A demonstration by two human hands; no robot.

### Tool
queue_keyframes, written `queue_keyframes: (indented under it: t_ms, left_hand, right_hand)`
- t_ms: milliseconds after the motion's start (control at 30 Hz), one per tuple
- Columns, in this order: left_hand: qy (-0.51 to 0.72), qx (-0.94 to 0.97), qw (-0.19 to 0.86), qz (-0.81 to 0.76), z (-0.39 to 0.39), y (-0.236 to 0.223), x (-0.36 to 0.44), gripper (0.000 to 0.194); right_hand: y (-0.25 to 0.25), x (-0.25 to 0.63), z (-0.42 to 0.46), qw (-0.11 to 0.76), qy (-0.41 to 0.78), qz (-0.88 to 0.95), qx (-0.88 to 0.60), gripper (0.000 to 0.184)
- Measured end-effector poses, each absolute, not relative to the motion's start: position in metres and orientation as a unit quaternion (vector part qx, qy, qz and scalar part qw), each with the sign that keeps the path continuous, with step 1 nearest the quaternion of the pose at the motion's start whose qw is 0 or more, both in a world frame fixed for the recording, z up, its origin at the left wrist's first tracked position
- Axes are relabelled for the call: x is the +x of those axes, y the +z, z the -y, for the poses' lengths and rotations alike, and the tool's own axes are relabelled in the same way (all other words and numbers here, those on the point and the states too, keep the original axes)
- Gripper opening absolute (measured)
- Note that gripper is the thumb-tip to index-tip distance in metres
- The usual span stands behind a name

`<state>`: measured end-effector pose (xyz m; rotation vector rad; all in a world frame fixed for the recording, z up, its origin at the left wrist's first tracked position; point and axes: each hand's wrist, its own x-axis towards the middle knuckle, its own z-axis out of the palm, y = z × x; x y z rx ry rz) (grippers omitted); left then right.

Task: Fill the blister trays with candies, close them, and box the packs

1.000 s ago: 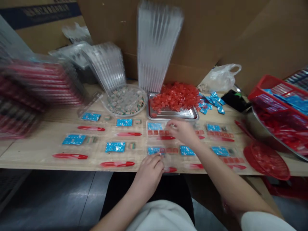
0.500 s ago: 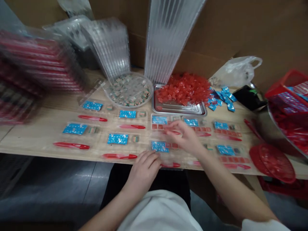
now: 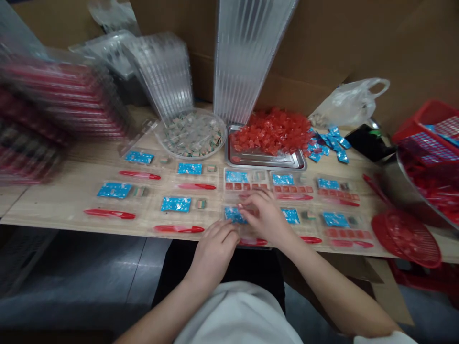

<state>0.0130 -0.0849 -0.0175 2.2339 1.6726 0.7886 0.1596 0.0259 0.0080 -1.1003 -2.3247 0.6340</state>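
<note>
Clear plastic blister trays lie in rows on the wooden table (image 3: 71,167), each with a blue packet, small squares and a red utensil. My right hand (image 3: 263,215) rests over the near middle tray (image 3: 247,234), fingers curled and pinched at its row of red squares beside a blue packet (image 3: 233,215). What the fingers hold is too small to make out. My left hand (image 3: 215,251) sits at the table's front edge, its fingers curled loosely against the same tray's near left corner.
A steel tray (image 3: 265,160) heaped with red candies (image 3: 272,131) stands behind the blister trays, next to a round clear dish (image 3: 193,134) of pale candies. Stacked clear trays lean at the back, filled stacks at left. Red baskets (image 3: 405,234) and a metal bowl are at right.
My right hand has drawn back from the far row of trays to the near middle tray. My left hand stayed at the table edge.
</note>
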Motion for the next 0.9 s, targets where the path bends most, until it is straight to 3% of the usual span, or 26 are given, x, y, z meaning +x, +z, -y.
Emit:
queue_keyframes:
  t_ms: [133, 300, 433, 500, 567, 700, 800, 900]
  left_hand:
    - [0.270, 0.768, 0.122, -0.568, 0.084, -0.018, 0.012, 0.013]
    - [0.253, 0.775, 0.126, -0.565, 0.083, -0.021, 0.012, 0.015]
    - [0.329, 0.736, 0.158, -0.570, 0.085, -0.010, 0.013, 0.017]
    - [0.415, 0.653, 0.224, -0.592, 0.083, 0.002, 0.014, 0.017]
    - [0.486, 0.536, 0.360, -0.589, 0.077, 0.014, 0.016, 0.016]
    - [0.517, 0.357, 0.592, -0.505, 0.063, 0.027, 0.020, 0.018]
    - [0.504, 0.326, 0.629, -0.494, 0.061, 0.026, 0.022, 0.020]
    - [0.475, 0.365, 0.600, -0.530, 0.067, 0.018, 0.021, 0.022]
  right_hand:
    - [0.014, 0.162, -0.027, 0.267, 0.332, 0.802, -0.419, 0.009]
    - [0.007, 0.164, -0.026, 0.252, 0.230, 0.844, -0.414, 0.008]
    - [0.010, 0.171, -0.024, 0.268, 0.268, 0.828, -0.414, 0.008]
    - [0.018, 0.175, -0.020, 0.296, 0.329, 0.799, -0.406, 0.009]
    - [0.026, 0.177, -0.013, 0.308, 0.389, 0.776, -0.390, 0.011]
    - [0.036, 0.178, 0.000, 0.311, 0.396, 0.781, -0.370, 0.012]
    - [0.039, 0.181, 0.007, 0.286, 0.377, 0.812, -0.340, 0.021]
    - [0.038, 0.185, 0.006, 0.257, 0.367, 0.831, -0.329, 0.016]
